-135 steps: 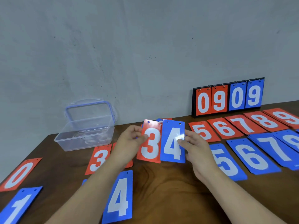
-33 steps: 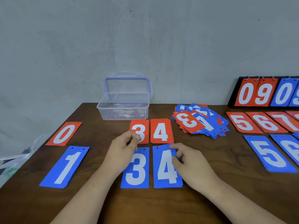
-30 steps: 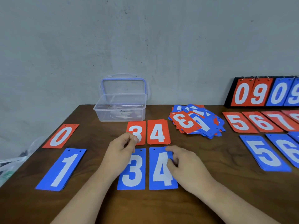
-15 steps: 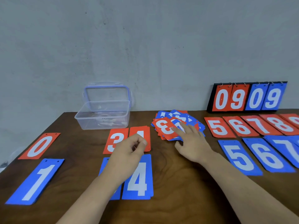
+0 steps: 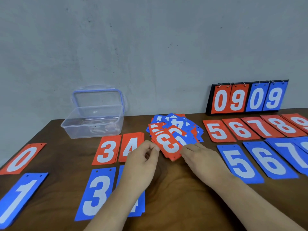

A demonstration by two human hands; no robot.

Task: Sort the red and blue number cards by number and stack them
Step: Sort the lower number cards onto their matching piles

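A loose pile of mixed red and blue number cards [image 5: 176,125] lies at the table's middle back. At its near edge an upside-down red 3 card [image 5: 168,145] sticks out. My left hand [image 5: 141,164] pinches its left edge between thumb and forefinger, and my right hand [image 5: 201,159] holds its near right corner. Sorted cards lie in rows: red 0 [image 5: 23,158], blue 1 [image 5: 18,197], red 3 [image 5: 106,150], red 4 [image 5: 131,145], blue 3 [image 5: 96,194]. My left forearm covers most of a blue 4 [image 5: 139,207]. Red 5 [image 5: 217,130] and blue 5 [image 5: 240,165] begin the right-hand rows.
A clear plastic box [image 5: 93,125] with its lid up stands at the back left. A flip scoreboard [image 5: 246,99] reading 0909 leans on the wall at the back right. Red 6 to 9 and blue 6 and 7 run off to the right edge.
Both hands let go of the blue 3 and blue 4 laid on the table. My right hand reached the pile and drew the red 3 out; my left hand came over to its left edge.
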